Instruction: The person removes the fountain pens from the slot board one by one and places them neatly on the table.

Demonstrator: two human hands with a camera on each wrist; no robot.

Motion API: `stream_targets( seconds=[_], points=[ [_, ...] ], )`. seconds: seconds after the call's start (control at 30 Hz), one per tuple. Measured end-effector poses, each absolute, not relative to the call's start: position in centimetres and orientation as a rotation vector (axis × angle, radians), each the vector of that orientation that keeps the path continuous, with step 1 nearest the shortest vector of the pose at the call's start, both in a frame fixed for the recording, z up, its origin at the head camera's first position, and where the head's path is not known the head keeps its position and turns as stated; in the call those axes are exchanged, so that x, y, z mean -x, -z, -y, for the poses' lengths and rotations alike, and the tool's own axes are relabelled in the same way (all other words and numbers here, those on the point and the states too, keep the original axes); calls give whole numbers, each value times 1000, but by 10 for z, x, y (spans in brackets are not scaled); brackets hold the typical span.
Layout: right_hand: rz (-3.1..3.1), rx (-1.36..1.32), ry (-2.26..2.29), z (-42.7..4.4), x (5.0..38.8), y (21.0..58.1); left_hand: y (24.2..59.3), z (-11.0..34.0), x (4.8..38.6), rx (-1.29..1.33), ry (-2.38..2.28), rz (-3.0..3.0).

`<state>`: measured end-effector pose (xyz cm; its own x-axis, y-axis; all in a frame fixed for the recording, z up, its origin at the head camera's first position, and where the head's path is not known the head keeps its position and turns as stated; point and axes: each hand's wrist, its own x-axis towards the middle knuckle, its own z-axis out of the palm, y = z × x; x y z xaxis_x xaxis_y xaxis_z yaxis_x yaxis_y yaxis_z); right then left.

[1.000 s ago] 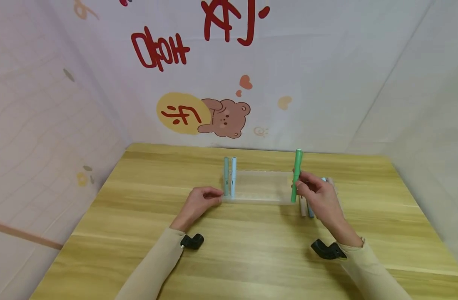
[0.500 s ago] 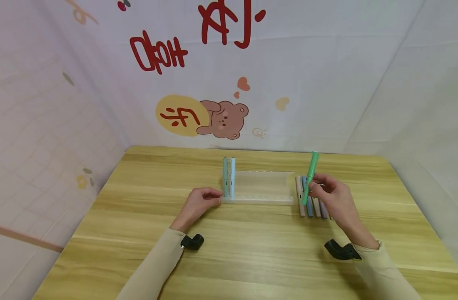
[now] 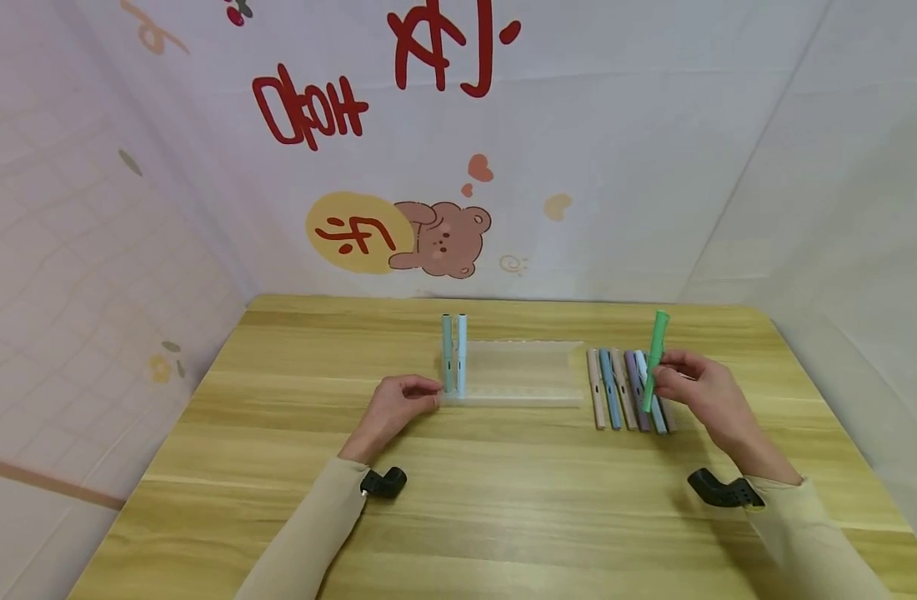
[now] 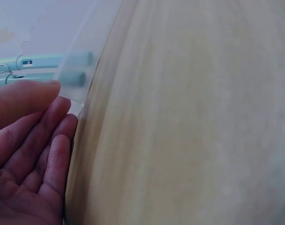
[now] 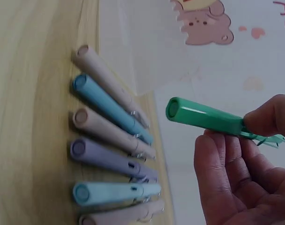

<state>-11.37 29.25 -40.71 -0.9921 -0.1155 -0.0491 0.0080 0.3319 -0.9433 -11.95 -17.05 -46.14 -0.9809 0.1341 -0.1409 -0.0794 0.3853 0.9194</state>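
The green pen and the right hand have moved: a second ago they were at the rack's right end, and now they are well to the right of it. The left hand has stayed at the rack's left end.

Left to right, then: the left hand's fingers are loosely bent, the thumb tip against the rack; whether it grips the edge I cannot tell. Just inside the rack's left end two pens stand upright side by side, the teal pen and the pale blue pen.

Right of the rack, six pens lie in a row on the table: pink pen, blue pen, beige pen, purple pen, aqua pen and a pinkish end pen, partly hidden in the head view. Above the row's far end from the rack, the right hand pinches the green pen between thumb and fingers, nearly upright, its top leaning slightly away from the rack, clear of the row.
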Motion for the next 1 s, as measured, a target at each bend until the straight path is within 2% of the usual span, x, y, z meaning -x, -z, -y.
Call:
stream_targets(
  seconds=[0.37, 1.0],
  points=[
    [-2313, -98, 1778, -326, 124, 424, 462, 170, 119, -37, -1643, -2445],
    [-2489, -183, 1421, -348, 127, 438, 461, 169, 118, -46, -1627, -2463]
  ],
)
